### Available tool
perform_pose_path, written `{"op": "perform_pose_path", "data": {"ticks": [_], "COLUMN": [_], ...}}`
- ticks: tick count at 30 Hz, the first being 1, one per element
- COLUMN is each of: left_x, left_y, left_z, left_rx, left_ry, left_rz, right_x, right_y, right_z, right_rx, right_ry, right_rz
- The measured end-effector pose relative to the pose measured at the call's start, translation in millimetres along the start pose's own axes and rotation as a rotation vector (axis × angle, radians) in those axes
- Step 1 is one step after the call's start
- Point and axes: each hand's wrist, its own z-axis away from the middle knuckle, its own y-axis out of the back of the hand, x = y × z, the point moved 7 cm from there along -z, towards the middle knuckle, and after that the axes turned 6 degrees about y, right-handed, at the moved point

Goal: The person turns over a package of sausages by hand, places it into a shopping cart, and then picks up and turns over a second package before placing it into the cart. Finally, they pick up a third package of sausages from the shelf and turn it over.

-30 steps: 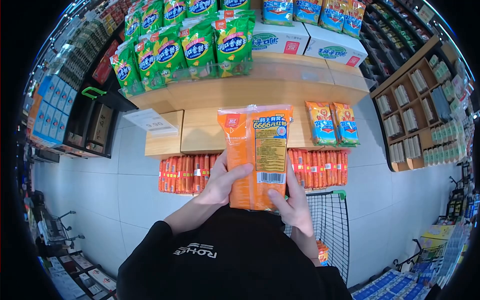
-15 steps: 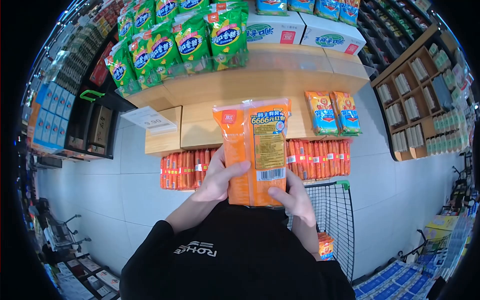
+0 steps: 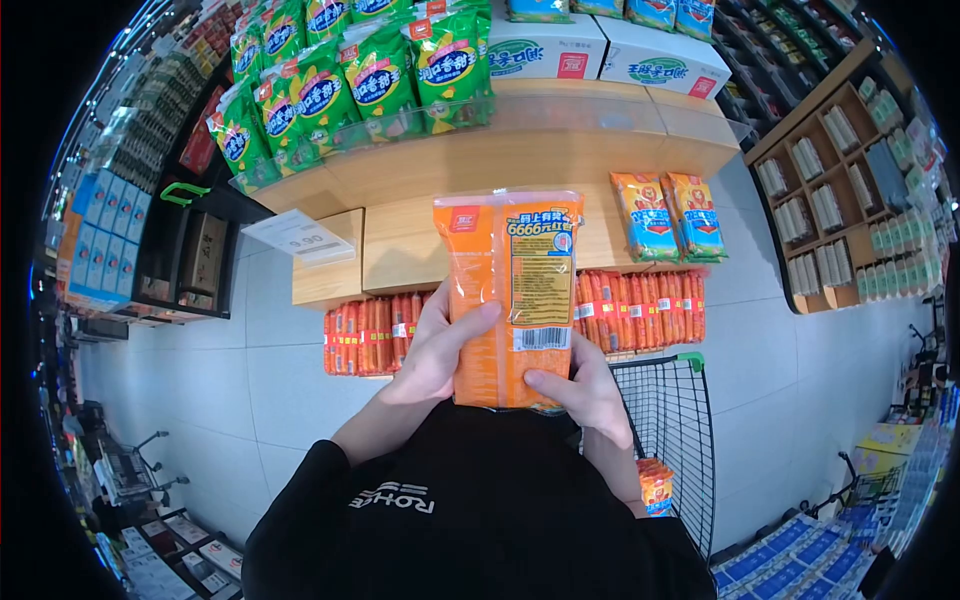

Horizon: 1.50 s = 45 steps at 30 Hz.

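Observation:
An orange packet (image 3: 475,270) with a printed back panel and a barcode is held upright between both hands, in front of my chest. My left hand (image 3: 436,350) grips its left side, thumb across the front. On the lower right, my right hand (image 3: 588,392) holds the packet, thumb on the front below the barcode; the fingers of both hands are mostly hidden behind it. Two orange and blue packets (image 3: 648,220) stand on the wooden shelf (image 3: 400,250) beyond, to the right. Rows of red-wrapped sausages (image 3: 640,308) sit lower down behind the packet.
Green bags (image 3: 380,80) and white boxes (image 3: 660,62) fill the upper shelf. A price sign (image 3: 300,237) sticks out at the left. A black wire cart (image 3: 672,410) holding a packet (image 3: 655,490) stands at my right. Side shelves (image 3: 835,180) rise at the right.
The view has shifted slightly. My left thumb sits a little higher on the packet, and my right thumb has slid slightly left. Both hands still hold it.

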Motion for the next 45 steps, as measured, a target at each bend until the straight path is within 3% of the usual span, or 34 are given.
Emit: {"op": "perform_pose_path", "data": {"ticks": [40, 45], "left_x": [-3.0, -0.9], "left_y": [3.4, 5.3], "left_z": [-6.5, -5.4], "left_rx": [-0.016, -0.037], "left_ry": [-0.012, -0.049], "left_rz": [0.004, -0.011], "right_x": [0.6, 4.8], "right_y": [7.9, 5.8], "right_z": [-4.2, -2.8], "right_rx": [-0.014, -0.038], "right_ry": [0.033, -0.046], "right_rz": [0.089, 0.011]}}
